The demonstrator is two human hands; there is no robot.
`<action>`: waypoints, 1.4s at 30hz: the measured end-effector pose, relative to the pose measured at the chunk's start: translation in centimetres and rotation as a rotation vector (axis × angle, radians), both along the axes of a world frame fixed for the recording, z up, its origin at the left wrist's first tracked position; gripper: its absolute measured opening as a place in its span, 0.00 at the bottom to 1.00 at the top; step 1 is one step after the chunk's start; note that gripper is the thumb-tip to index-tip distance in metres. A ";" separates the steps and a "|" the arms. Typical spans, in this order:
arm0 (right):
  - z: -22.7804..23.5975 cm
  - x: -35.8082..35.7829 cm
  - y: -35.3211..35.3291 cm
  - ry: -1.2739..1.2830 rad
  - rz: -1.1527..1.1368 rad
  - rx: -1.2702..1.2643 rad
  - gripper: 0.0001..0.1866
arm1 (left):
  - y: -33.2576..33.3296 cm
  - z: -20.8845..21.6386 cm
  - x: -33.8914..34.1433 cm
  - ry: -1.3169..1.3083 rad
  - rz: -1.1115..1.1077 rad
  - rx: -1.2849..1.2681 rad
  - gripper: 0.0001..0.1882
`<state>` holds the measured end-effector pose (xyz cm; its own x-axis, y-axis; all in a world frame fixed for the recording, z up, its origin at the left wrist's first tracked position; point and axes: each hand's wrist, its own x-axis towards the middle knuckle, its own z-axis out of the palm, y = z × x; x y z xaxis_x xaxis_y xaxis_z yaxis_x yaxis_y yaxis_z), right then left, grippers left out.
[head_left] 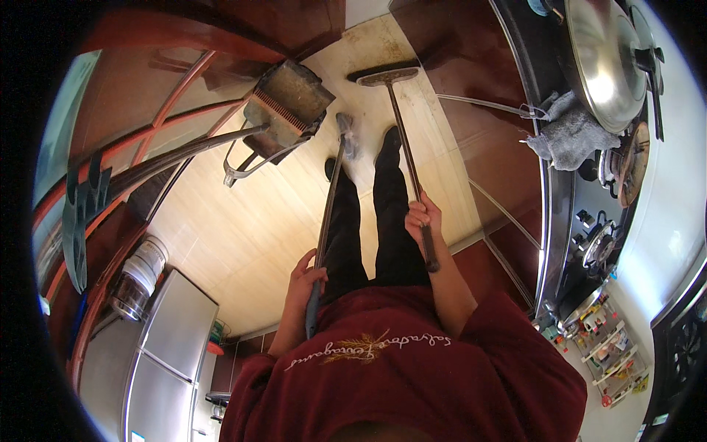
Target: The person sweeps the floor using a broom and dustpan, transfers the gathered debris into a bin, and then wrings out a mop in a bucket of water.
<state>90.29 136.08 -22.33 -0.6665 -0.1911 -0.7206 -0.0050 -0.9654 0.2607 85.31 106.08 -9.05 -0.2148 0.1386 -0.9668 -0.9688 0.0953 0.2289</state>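
My right hand is wrapped round the upper shaft of a T-shaped long-handled floor tool. Its wide, flat head rests on the floor near the far dark cabinets; I cannot tell if it is a broom or a squeegee. In my left hand is a slim dark pole with a grey grip end. The pole runs down to a small, smeared grey head between my shoes. A long-handled dustpan with a comb-toothed edge lies ahead and left, near neither hand.
Dark red cabinets and a stove counter line the right, with a lidded pan and a grey cloth. Red-framed glass doors stand left, near a silver fridge and stacked clear tubs. Pale tile floor lies between.
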 end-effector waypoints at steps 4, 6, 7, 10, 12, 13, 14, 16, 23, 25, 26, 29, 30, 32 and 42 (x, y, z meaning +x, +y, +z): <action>3.6 -1.1 -0.2 0.028 0.163 0.135 0.14 | -0.8 0.2 1.3 -0.036 0.132 0.067 0.29; 1.7 -3.4 0.1 0.047 0.185 0.117 0.14 | -1.3 1.0 1.4 -0.058 0.124 0.088 0.28; 0.0 -5.3 0.5 0.060 0.201 0.112 0.14 | -1.5 1.0 1.5 -0.065 0.123 0.102 0.28; -6.9 -11.3 2.6 0.130 0.391 0.186 0.14 | -2.2 0.7 1.7 -0.117 0.157 0.112 0.26; -7.8 -13.4 3.3 0.224 0.251 -0.040 0.12 | -2.9 -0.1 2.6 -0.115 0.180 0.133 0.26; -8.5 -12.2 3.3 0.214 0.232 0.028 0.11 | -3.2 -0.3 3.1 -0.117 0.190 0.146 0.25; -8.3 -11.4 3.2 0.205 0.217 0.098 0.12 | -3.0 -0.6 3.5 -0.112 0.173 0.145 0.25; -8.7 -8.2 2.7 0.207 0.146 0.087 0.12 | -3.1 -0.5 3.6 -0.090 0.134 0.132 0.25; -3.5 2.6 -1.6 -0.018 0.027 0.140 0.13 | -4.0 -0.5 3.8 -0.082 0.160 0.155 0.26; -0.8 4.1 -2.2 -0.060 0.025 0.131 0.14 | -4.1 -0.1 3.7 -0.090 0.140 0.168 0.26; 0.8 4.5 -2.3 -0.045 0.024 0.122 0.15 | -4.2 0.0 3.7 -0.092 0.128 0.177 0.26; 3.9 4.9 -2.1 -0.020 0.081 0.111 0.16 | -4.3 0.3 4.2 -0.095 0.105 0.186 0.26; 4.7 4.5 -2.3 -0.011 0.105 0.111 0.17 | -4.5 0.3 4.4 -0.111 0.107 0.198 0.25; 4.5 2.5 -1.9 -0.014 0.229 0.186 0.19 | -4.8 0.7 4.8 -0.144 0.104 0.220 0.24; -5.9 -6.6 1.4 -0.054 0.461 0.240 0.11 | -2.1 2.1 4.9 -0.164 0.002 0.100 0.13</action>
<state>83.74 137.46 -28.24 -0.5125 -0.2810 -0.8114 0.4272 -0.9031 0.0429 90.24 104.01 -6.95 -0.0563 0.2351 -0.9703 -0.9940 0.0781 0.0766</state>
